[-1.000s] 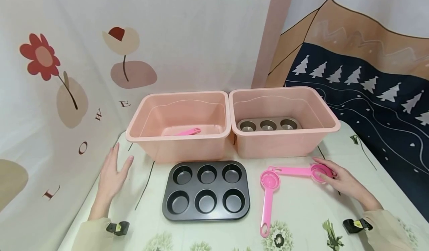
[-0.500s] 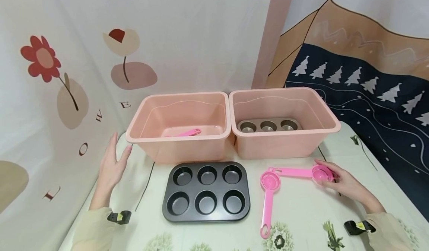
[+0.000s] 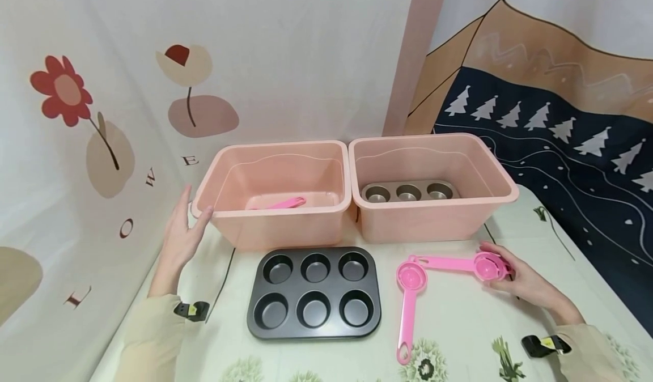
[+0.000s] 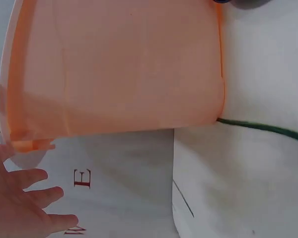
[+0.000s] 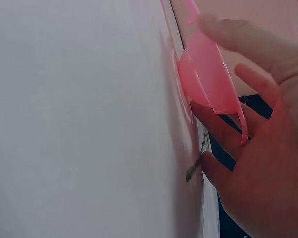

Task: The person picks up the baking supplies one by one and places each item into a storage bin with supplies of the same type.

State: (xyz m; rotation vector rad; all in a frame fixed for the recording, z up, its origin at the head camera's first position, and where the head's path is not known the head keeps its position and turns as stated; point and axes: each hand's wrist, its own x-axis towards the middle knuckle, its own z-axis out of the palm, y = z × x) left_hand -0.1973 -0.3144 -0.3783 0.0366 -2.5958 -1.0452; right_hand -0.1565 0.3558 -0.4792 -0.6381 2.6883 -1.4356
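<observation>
My left hand [image 3: 182, 232] has straight, spread fingers at the left front corner of the left pink bin [image 3: 275, 229]; the left wrist view shows this hand [image 4: 20, 198] just beyond the bin's rim. On the right, my right hand [image 3: 525, 277] pinches the cup end of a pink egg separator [image 3: 490, 266]. In the right wrist view its thumb lies on the near side of the pink cup [image 5: 203, 69], fingers on the other. Another pink long-handled spoon [image 3: 406, 314] lies with its bowl near the separator's handle end. A dark six-cup muffin tin [image 3: 313, 268] lies before the bins.
A second pink bin [image 3: 413, 220] stands at the right, close against the left one, with a bronze muffin tin [image 3: 393, 190] inside. In the left bin lies a pink utensil [image 3: 288, 203]. A flowered cloth covers the table; printed curtains [image 3: 306, 59] hang behind.
My left hand has moved forward and to the right, up to the left bin's corner. My right fingers have shifted from over the egg separator's cup to around its outer side.
</observation>
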